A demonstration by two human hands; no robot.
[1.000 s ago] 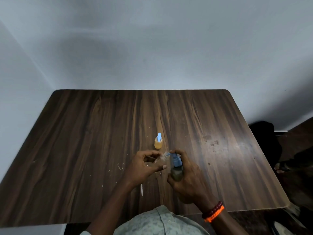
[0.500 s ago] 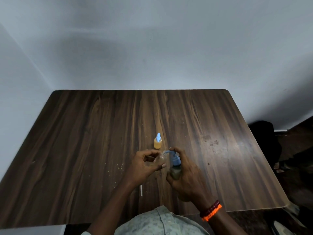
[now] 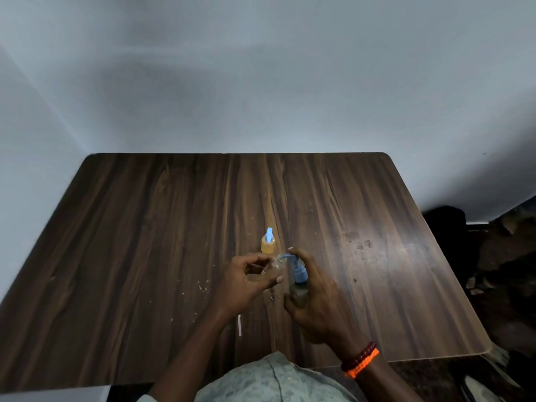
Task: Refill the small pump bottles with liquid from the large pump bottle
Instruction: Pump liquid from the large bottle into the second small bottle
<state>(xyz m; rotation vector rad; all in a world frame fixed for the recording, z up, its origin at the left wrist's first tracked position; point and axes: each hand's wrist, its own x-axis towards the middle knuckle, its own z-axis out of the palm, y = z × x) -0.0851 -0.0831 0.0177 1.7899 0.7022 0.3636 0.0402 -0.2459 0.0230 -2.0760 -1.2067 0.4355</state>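
Note:
My right hand grips the large pump bottle, which has a blue pump head, and a finger rests on top of the pump. The blue spout points left into the open neck of a small clear bottle that my left hand holds tilted toward it. A second small bottle, filled with orange-yellow liquid and capped with a blue pump, stands upright on the table just beyond my hands.
The dark wood table has crumbs and stains near the middle. A thin white tube lies on it by my left forearm. Pale walls stand behind and to the left; dark clutter lies on the floor at right.
Both hands with their bottles have shifted slightly away from me, toward the standing orange bottle. The grips are unchanged.

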